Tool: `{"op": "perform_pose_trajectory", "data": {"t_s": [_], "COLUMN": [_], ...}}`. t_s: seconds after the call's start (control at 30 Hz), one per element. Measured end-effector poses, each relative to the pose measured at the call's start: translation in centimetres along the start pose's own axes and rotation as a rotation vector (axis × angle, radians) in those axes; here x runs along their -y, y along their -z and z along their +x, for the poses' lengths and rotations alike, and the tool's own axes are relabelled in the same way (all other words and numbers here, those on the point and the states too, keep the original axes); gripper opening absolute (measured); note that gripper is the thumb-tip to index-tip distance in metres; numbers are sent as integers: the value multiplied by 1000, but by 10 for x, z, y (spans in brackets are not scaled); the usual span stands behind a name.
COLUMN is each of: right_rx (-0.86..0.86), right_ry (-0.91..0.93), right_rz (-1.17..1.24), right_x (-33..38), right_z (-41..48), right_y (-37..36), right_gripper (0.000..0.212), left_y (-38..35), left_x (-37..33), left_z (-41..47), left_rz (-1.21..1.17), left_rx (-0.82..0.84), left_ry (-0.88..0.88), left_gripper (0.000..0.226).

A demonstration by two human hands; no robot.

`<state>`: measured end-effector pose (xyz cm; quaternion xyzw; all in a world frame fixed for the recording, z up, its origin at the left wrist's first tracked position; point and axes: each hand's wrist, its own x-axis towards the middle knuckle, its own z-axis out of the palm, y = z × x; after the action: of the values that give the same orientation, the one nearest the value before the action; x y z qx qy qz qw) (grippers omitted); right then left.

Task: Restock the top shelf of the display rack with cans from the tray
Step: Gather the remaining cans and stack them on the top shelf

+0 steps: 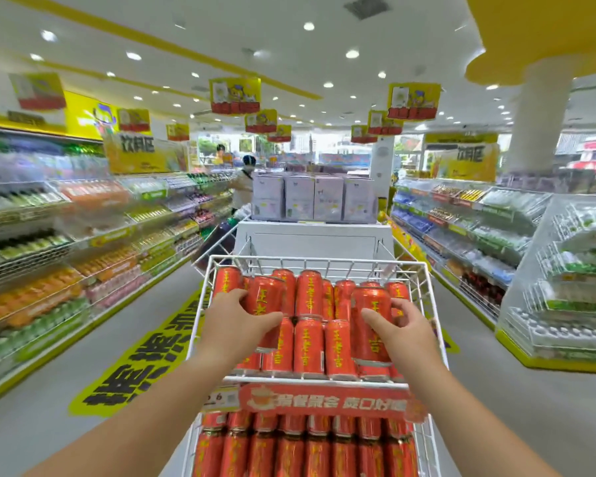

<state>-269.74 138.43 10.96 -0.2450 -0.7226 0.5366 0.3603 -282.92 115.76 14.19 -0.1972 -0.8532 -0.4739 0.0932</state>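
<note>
— What does the person wear?
— Only bare arms show; the left forearm point(145, 407), at seven o'clock, is sleeveless right to the frame's edge; the right forearm point(479, 414), at five o'clock, likewise.
— And the hands?
— Left hand point(241, 318) bare; right hand point(403, 332) bare.

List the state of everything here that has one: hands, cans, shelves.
left hand: grips the left can, fingers curled round it
left can: upright, held over the top shelf
right hand: grips the right can
right can: upright, held over the top shelf
top-shelf cans: upright, standing in rows
lower-shelf cans: upright, packed side by side
</note>
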Motion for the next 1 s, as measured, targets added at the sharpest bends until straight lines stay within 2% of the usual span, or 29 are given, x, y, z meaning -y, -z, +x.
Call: {"op": "perform_pose_trajectory", "data": {"t_s": [0.07,0.1,0.23,0.43,0.53,0.57,0.63,0.67,0.83,0.97,1.0], "right_rx": [8,20,15,74,71,75,89,78,108,104,98], "right_ry": [4,11,12,-13,-26,-38,-44,-43,-61,-92,-93], "right_rz": [-17,-20,-5,12,10,17,11,8,-29,-39,-31], "right_x": [-2,-5,-17,-38,-49,-51,-52,-53,-55,-52,-52], "right_z": [18,28,70,122,142,148,154,157,157,152,153], "right_y": [-11,-16,-33,-57,-67,-70,-73,-74,-82,-85,-86], "right_gripper": [72,72,88,69,75,68,38,31,39,55,67], "left_y": [1,-1,-14,-34,-44,-48,-53,-55,-61,-63,-64], "left_x": [4,8,13,26,35,38,44,47,56,62,63], "left_z": [16,24,53,95,112,117,125,127,135,139,140], "left_rz": [-11,-14,13,24,16,20,52,65,93,104,102], "left_rx": [-20,-32,-70,-106,-121,-128,-135,-134,-126,-139,-142], "left_ry": [12,16,42,59,50,48,47,45,31,28,18], "left_gripper": [35,28,32,34,34,35,35,35,35,38,38]}}
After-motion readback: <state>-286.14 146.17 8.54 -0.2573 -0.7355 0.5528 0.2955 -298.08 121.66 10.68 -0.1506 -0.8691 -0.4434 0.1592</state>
